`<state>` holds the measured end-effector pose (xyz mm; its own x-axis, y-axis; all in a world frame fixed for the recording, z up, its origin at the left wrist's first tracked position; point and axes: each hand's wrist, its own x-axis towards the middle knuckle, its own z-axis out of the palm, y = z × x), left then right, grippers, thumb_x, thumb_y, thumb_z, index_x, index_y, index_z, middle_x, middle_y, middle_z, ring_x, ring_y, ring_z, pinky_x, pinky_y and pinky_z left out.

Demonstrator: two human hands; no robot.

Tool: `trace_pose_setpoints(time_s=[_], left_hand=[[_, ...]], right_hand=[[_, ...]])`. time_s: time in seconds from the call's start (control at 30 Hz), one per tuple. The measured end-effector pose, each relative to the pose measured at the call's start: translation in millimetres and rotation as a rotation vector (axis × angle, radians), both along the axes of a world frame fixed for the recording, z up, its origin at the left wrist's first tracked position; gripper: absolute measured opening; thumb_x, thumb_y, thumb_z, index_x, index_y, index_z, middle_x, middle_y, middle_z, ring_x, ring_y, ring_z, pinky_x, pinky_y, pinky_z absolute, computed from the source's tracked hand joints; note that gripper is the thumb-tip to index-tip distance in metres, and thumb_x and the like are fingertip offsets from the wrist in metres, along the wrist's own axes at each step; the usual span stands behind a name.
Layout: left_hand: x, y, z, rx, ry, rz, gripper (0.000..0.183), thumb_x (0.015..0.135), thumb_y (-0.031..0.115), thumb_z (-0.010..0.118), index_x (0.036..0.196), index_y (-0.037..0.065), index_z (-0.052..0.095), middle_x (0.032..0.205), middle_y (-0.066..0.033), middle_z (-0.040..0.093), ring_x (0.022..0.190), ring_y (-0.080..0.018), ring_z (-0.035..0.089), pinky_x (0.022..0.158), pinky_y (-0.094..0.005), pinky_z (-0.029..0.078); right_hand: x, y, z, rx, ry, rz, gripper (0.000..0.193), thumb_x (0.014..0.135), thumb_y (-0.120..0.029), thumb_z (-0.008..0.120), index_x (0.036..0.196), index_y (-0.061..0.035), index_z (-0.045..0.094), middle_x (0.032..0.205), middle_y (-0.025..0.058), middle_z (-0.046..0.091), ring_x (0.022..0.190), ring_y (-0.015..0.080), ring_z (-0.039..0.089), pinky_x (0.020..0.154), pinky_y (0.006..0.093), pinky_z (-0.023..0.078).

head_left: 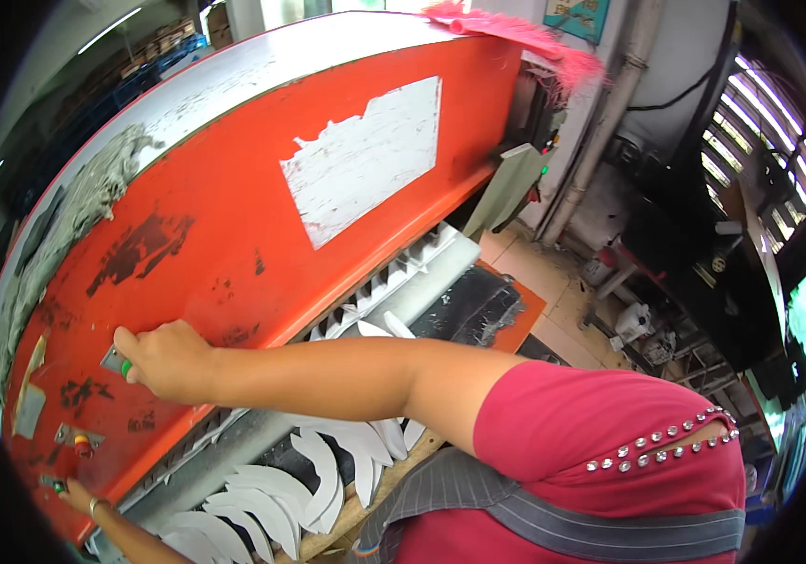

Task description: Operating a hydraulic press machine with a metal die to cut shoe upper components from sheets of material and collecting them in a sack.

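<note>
My right hand [173, 361] is closed, with curled fingers, at a green push button [126, 368] on the red front panel [234, 235] of a large machine. Lower left, my left hand [79, 496] has its fingers at a second green push button [60, 487]; they are small and partly hidden. Between the two hands sits a red and yellow button [83, 447]. Below my right forearm, white curved flat pieces [318, 475] lie overlapping on the dark work surface, in front of the machine's long grey bar [252, 432].
A torn white sheet [365, 160] sticks to the red panel. A grey rag [93, 197] and pink bristly material [534, 42] lie along the machine's top. A wooden edge [370, 512] borders the work surface near me. A white jug [632, 322] stands on the floor at right.
</note>
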<state>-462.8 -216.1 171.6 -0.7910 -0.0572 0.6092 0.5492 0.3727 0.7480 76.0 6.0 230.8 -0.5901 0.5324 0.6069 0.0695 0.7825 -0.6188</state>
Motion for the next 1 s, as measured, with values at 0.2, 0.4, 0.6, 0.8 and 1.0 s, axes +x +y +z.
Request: trace_pose_setpoints(time_s=[0.2,0.4,0.6,0.8,1.0], left_hand=[[161.5,12.5,-7.0,-0.402,0.003,-0.292,0.059,0.079,0.018,0.074,0.127,-0.004,0.05,0.126,-0.02,0.056,0.111,-0.029,0.056,0.09,-0.0364,0.047],[483.5,-11.2,-16.0,-0.688,0.112,-1.229,0.026,0.088,0.009,0.057,0.11,-0.005,0.062,0.101,-0.0195,0.066,0.092,-0.031,0.063,0.084,-0.0361,0.049],[653.2,25.9,-89.7,-0.746,0.392,-1.76,0.049,0.073,0.021,0.074,0.115,0.002,0.058,0.117,-0.019,0.056,0.109,-0.0355,0.053,0.093,-0.044,0.041],[699.7,37.5,-117.8,-1.038,0.465,-1.458,0.056,0.062,0.02,0.079,0.112,0.003,0.059,0.111,-0.019,0.056,0.106,-0.0394,0.051,0.091,-0.0478,0.042],[720.8,25.9,-135.0,-0.875,0.604,-1.283,0.058,0.061,0.015,0.078,0.114,0.004,0.057,0.115,-0.0161,0.055,0.103,-0.0361,0.05,0.088,-0.0452,0.041]], right_hand=[[24.3,20.4,-12.7,-0.037,-0.088,-0.08,0.03,0.081,-0.024,0.064,0.095,-0.0051,0.044,0.074,0.0154,0.065,0.07,0.038,0.063,0.061,0.0485,0.046],[55.9,-11.2,-17.2,-0.114,-0.067,0.024,0.029,0.081,-0.024,0.065,0.095,-0.0074,0.046,0.073,0.0145,0.064,0.073,0.0367,0.062,0.064,0.048,0.045],[116.7,-37.4,-26.1,-0.168,-0.098,0.057,0.028,0.081,-0.022,0.065,0.099,-0.0079,0.049,0.078,0.0143,0.064,0.077,0.0358,0.062,0.066,0.047,0.046],[197.8,-76.1,-71.6,-0.276,-0.141,0.028,0.03,0.081,-0.024,0.065,0.104,-0.0094,0.051,0.079,0.0155,0.064,0.08,0.0375,0.062,0.07,0.0477,0.045],[281.1,-93.8,-133.3,-0.378,-0.306,-0.109,0.031,0.081,-0.026,0.066,0.105,-0.0106,0.054,0.086,0.0154,0.066,0.08,0.0357,0.064,0.071,0.0446,0.049]])
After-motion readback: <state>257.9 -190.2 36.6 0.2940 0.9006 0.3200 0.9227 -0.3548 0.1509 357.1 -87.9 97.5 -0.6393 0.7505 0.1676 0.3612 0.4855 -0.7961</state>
